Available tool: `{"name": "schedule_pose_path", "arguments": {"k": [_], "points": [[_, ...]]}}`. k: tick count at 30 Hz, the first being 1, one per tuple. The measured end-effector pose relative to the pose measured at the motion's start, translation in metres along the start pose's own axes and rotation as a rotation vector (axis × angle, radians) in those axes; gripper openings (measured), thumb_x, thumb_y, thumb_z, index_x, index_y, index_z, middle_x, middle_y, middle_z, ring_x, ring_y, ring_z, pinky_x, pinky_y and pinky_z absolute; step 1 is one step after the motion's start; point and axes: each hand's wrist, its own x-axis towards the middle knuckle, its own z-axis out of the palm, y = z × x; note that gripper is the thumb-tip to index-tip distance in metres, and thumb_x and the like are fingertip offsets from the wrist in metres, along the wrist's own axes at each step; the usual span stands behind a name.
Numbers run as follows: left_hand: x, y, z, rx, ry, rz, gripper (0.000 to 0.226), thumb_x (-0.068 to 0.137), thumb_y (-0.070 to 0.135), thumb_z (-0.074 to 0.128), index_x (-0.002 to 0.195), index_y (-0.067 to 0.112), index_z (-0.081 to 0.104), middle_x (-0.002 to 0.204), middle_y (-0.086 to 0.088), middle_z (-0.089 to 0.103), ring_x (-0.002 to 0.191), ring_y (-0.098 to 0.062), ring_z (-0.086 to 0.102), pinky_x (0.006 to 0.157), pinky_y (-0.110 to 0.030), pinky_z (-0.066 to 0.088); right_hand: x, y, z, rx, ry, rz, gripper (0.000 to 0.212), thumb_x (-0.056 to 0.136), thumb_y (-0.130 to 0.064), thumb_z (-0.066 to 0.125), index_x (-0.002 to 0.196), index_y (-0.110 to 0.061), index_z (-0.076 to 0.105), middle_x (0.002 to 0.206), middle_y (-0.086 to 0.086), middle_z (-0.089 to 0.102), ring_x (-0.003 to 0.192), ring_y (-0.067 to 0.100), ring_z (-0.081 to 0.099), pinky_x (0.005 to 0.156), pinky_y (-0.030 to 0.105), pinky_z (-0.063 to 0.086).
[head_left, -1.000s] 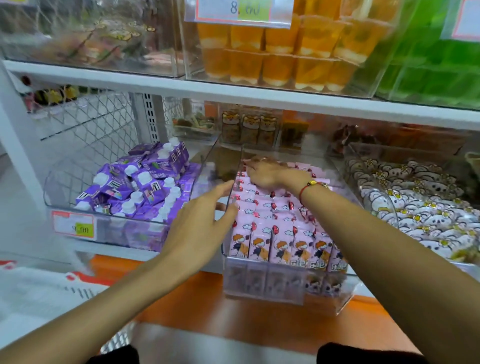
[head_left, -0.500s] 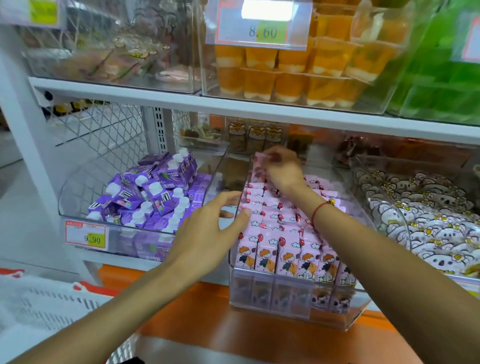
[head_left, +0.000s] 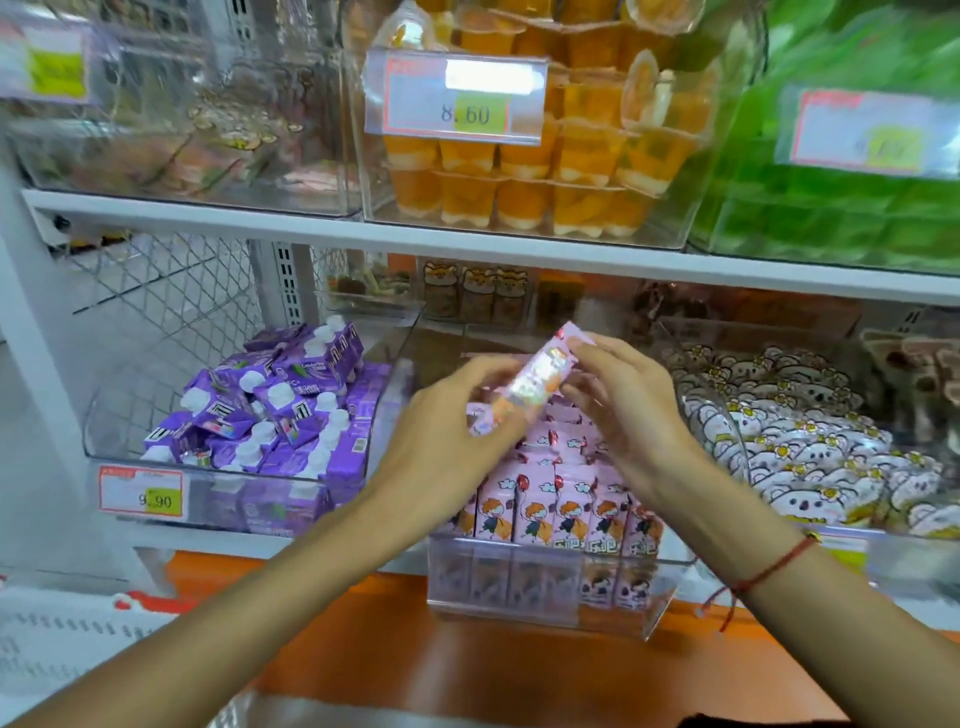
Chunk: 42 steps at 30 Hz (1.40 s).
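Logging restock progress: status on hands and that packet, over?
Left hand and right hand pinch one pink packet. Held tilted above clear bin. No obstruction seen.

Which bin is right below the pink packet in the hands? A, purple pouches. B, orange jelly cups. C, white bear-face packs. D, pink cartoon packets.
D: the pink packet, gripped by the left hand and right hand, is held above the clear bin of matching pink cartoon packets.

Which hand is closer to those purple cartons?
Left. The left hand is just right of the purple cartons; the right hand is farther right, beyond the pink packet both hands hold.
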Motion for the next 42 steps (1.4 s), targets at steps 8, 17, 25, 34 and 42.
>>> {"name": "schedule_pose_path", "arguments": {"k": [8,17,25,34,42], "points": [[-0.021,-0.005,0.003,-0.006,0.001,0.008,0.045,0.073,0.037,0.078,0.115,0.039,0.061,0.104,0.018,0.069,0.09,0.008,0.062,0.074,-0.018,0.054,-0.013,0.005,-0.006,-0.019,-0.061,0.024,0.006,0.089,-0.011,0.063,0.088,-0.013,0.068,0.068,-0.005,0.069,0.057,0.004,0.059,0.058,0.013,0.051],[-0.023,-0.006,0.012,0.012,0.107,0.104,0.044,0.09,0.028,0.065,0.132,0.035,0.054,0.112,0.019,0.051,0.104,0.01,0.051,0.086,-0.017,0.047,-0.015,0.007,-0.009,-0.079,-0.402,0.081,0.028,0.085,-0.04,0.055,0.1,-0.022,0.07,0.105,-0.007,0.071,0.103,0.005,0.062,0.095,0.028,0.046],[-0.021,-0.009,0.014,0.125,0.148,0.195,0.047,0.088,0.027,0.067,0.13,0.034,0.048,0.126,0.02,0.048,0.114,0.002,0.05,0.093,-0.023,0.044,-0.021,0.014,-0.005,-0.13,-0.256,-0.082,0.027,0.085,-0.025,0.069,0.107,-0.01,0.067,0.101,0.003,0.074,0.089,0.008,0.069,0.071,0.016,0.052],[-0.016,-0.002,0.011,-0.198,0.102,0.038,0.043,0.093,0.013,0.059,0.129,0.032,0.045,0.113,0.026,0.058,0.102,0.017,0.056,0.079,-0.005,0.045,-0.017,0.008,-0.012,-0.249,-0.374,-0.133,0.028,0.092,-0.015,0.059,0.119,-0.018,0.064,0.113,-0.004,0.07,0.104,0.008,0.065,0.085,0.021,0.053],[-0.01,0.005,0.011,-0.699,-0.106,-0.386,0.02,0.097,0.018,0.054,0.111,0.026,0.065,0.092,0.006,0.076,0.083,-0.001,0.071,0.067,-0.016,0.056,-0.016,0.005,-0.013,-0.206,-0.248,0.008,0.024,0.083,-0.023,0.071,0.105,-0.013,0.069,0.078,-0.002,0.072,0.059,0.007,0.059,0.056,0.014,0.049]]}}
